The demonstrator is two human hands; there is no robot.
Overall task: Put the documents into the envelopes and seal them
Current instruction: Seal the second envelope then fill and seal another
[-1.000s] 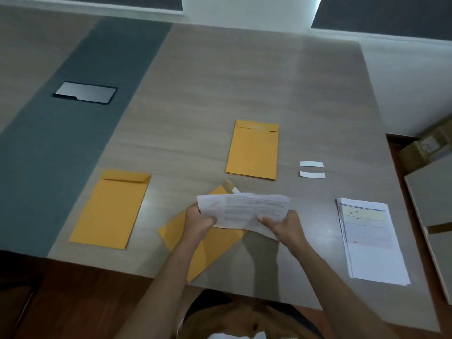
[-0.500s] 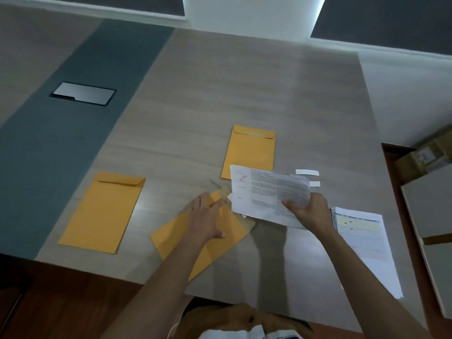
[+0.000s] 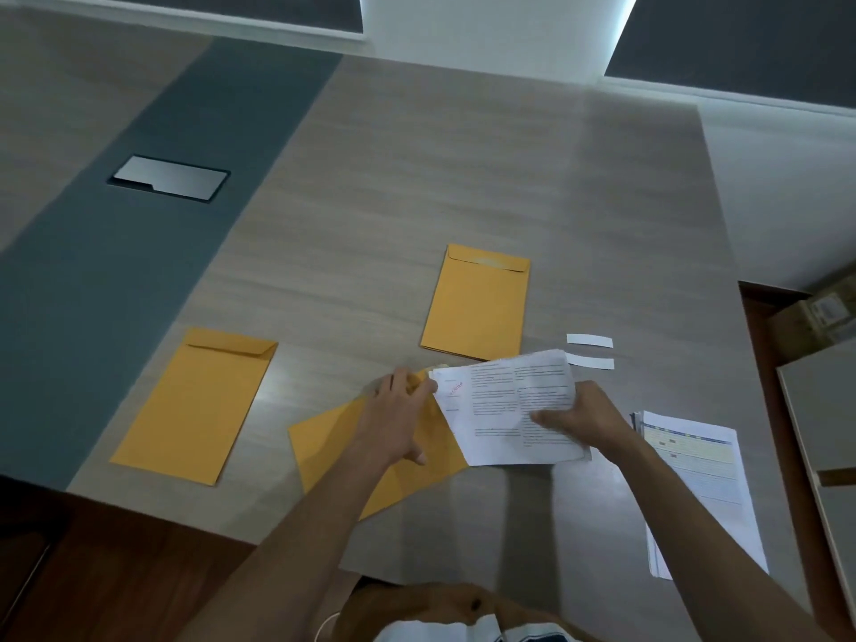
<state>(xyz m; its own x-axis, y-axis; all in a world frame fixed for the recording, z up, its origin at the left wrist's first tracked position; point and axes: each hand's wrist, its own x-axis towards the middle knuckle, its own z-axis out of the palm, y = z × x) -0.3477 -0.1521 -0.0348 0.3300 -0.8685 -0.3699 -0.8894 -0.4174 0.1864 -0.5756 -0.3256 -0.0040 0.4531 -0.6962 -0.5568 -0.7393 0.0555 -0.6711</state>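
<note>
My right hand (image 3: 581,421) grips a folded white printed document (image 3: 502,410) by its right edge, held just above the table. The document's left edge meets the mouth of a tilted yellow envelope (image 3: 333,444) lying near the table's front edge. My left hand (image 3: 400,417) rests on that envelope, fingers at its open end. Two more yellow envelopes lie flat: one at the left (image 3: 194,403) and one behind the hands (image 3: 477,301).
A stack of printed papers (image 3: 695,479) lies at the right. Two small white strips (image 3: 589,340) sit behind the document. A metal hatch (image 3: 169,177) is set in the dark band of the table (image 3: 417,178). Cardboard boxes (image 3: 824,312) stand at the far right.
My left hand let go of the document and dropped onto the tilted envelope. My right hand carried the document right, then brought its left edge back to the envelope's mouth.
</note>
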